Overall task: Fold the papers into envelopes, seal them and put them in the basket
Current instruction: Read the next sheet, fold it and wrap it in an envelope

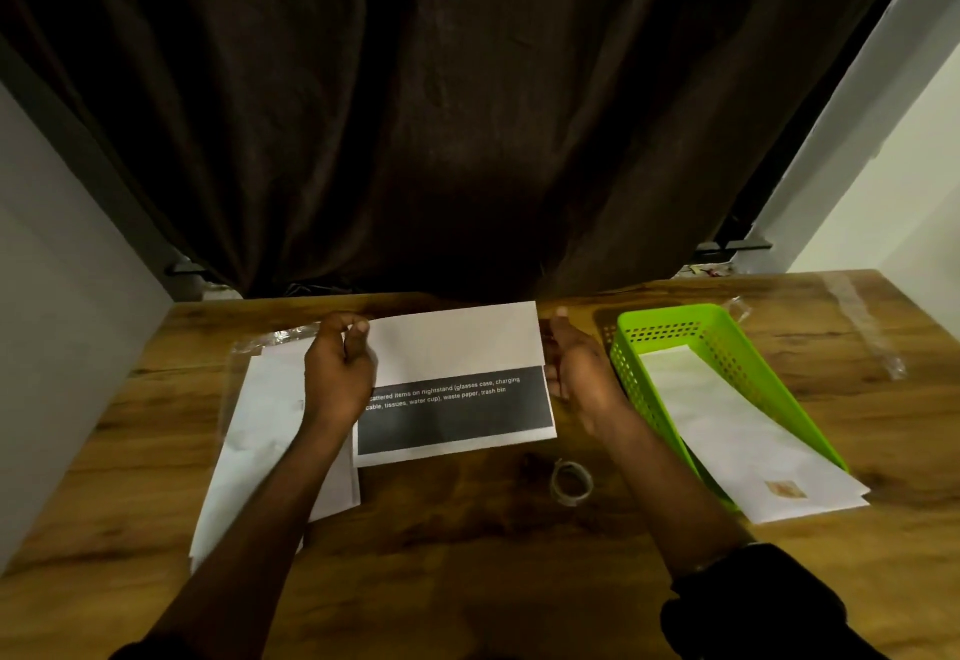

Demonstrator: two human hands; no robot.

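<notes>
**Forearms, hands and a half-folded sheet on the bench**

Forearms enter from the bottom edge, the right one in a dark sleeve (753,607), and reach forward over the wooden bench (467,555). The left hand (337,373) has its fingers curled, and its thumb and fingertips pinch the upper left corner of the sheet (457,347). The right hand (576,373) stands on edge against the sheet's right side, thumb pointing away from the person. Its fingertips meet the paper's edge, but whether they grip it cannot be told.

The sheet lies flat at the middle of the bench, between the two hands. Its white upper part is folded down over the printed face, leaving a dark band with white text (457,415) exposed along the near side.

A stack of white papers (260,430) lies to the left, partly under the left forearm, on clear plastic wrap (270,337). A roll of clear tape (571,482) lies just nearer than the sheet, apart from it.

To the right sits the green perforated basket (670,326), just beside the right hand. A white envelope (727,425) lies lengthwise in it, its near end overhanging the rim and bearing a small brown patch. A dark curtain (467,113) hangs behind the bench.
</notes>
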